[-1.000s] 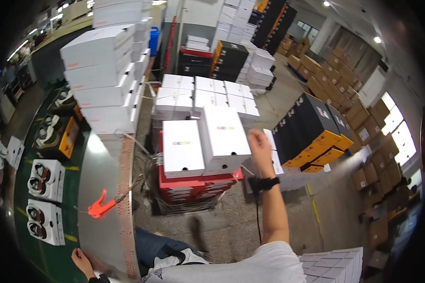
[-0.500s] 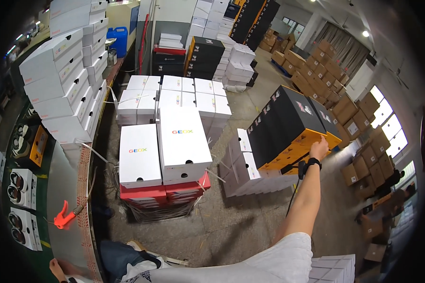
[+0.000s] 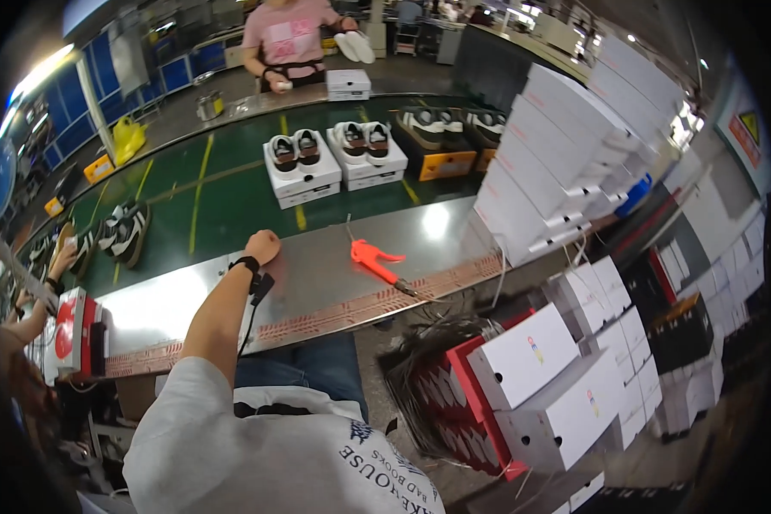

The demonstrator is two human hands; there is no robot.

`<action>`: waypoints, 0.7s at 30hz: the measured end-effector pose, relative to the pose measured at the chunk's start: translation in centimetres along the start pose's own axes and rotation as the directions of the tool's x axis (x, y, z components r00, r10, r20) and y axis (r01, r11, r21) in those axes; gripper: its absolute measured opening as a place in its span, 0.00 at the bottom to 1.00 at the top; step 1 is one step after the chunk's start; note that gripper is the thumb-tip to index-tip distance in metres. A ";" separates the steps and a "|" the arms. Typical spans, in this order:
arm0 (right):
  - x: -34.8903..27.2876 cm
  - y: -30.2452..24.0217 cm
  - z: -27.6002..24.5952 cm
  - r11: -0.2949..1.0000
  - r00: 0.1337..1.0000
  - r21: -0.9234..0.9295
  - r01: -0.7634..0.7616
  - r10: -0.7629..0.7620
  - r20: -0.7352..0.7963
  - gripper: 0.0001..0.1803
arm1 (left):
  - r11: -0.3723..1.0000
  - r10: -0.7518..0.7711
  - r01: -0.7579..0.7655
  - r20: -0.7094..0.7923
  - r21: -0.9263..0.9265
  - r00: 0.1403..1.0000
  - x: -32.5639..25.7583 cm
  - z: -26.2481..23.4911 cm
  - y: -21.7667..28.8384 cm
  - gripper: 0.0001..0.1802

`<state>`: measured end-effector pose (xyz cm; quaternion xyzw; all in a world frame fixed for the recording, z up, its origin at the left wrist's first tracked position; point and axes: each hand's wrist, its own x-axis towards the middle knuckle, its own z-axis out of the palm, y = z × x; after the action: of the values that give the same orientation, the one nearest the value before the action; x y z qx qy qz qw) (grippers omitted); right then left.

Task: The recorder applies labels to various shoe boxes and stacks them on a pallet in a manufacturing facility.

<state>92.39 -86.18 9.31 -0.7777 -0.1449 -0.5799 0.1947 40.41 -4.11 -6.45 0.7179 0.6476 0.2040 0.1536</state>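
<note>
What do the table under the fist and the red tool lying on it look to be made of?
The table looks like bare brushed metal: grey, with a bright glare patch. The red tool looks like glossy plastic with a thin metal tip, though that is less certain.

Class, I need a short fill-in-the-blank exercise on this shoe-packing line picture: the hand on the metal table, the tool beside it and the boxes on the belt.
1. The hand rests on the metal table as a closed ____.
2. The tool lying on the table is coloured ____.
3. On the green belt, the open white boxes hold pairs of ____.
4. The wrist of that hand wears a ____ band.

Missing words: fist; red; shoes; black
</note>
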 end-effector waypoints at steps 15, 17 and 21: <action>-2.8 -39.2 8.6 0.761 0.854 0.644 -0.076 -0.283 0.436 0.16 | 0.881 0.345 -0.451 0.458 0.143 0.819 3.1 -3.2 4.4 0.17; -2.6 -41.4 8.8 0.750 0.840 0.656 -0.082 -0.302 0.450 0.15 | 0.805 0.564 -0.584 0.165 0.107 0.809 5.5 -2.3 7.1 0.14; -1.6 -44.8 10.1 0.748 0.810 0.657 -0.090 -0.329 0.485 0.15 | 0.354 0.847 -0.847 0.249 0.396 0.470 9.9 0.1 9.8 0.17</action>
<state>80.31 -41.92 11.25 -0.7852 -0.4414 -0.2421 0.3606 49.75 4.62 -0.90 0.9611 0.2123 0.0907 -0.1514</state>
